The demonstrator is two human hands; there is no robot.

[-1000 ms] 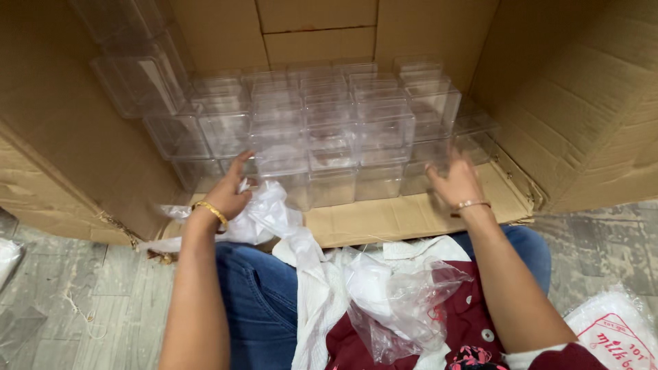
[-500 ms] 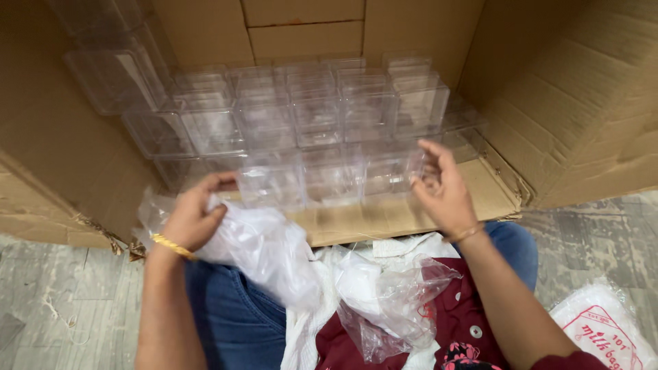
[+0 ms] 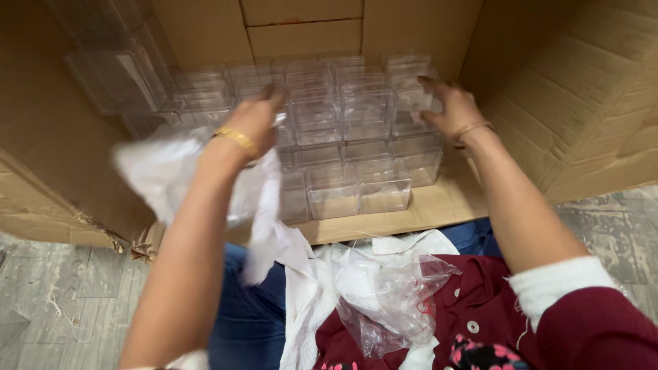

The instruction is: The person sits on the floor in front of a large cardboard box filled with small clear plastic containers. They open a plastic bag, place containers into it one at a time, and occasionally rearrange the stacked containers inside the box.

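Rows of clear plastic boxes [image 3: 356, 185] are stacked inside a large cardboard carton [image 3: 548, 89] lying open on its side. My left hand [image 3: 257, 116], with a gold bangle at the wrist, reaches into the stack and holds a crumpled clear plastic bag [image 3: 178, 178] that hangs down from it. My right hand [image 3: 449, 103], also with a bangle, rests its fingers on the boxes at the upper right of the stack. More crumpled clear plastic [image 3: 384, 294] lies on my lap over a maroon garment.
A taller clear container [image 3: 113, 79] leans at the carton's left wall. The carton's lower flap [image 3: 445, 202] lies in front of my knees. Grey wood-look floor [image 3: 48, 308] shows on both sides.
Both hands moved up and deeper into the carton. The left hand lifted the plastic bag from the carton's front edge up to the boxes. The view tilted slightly.
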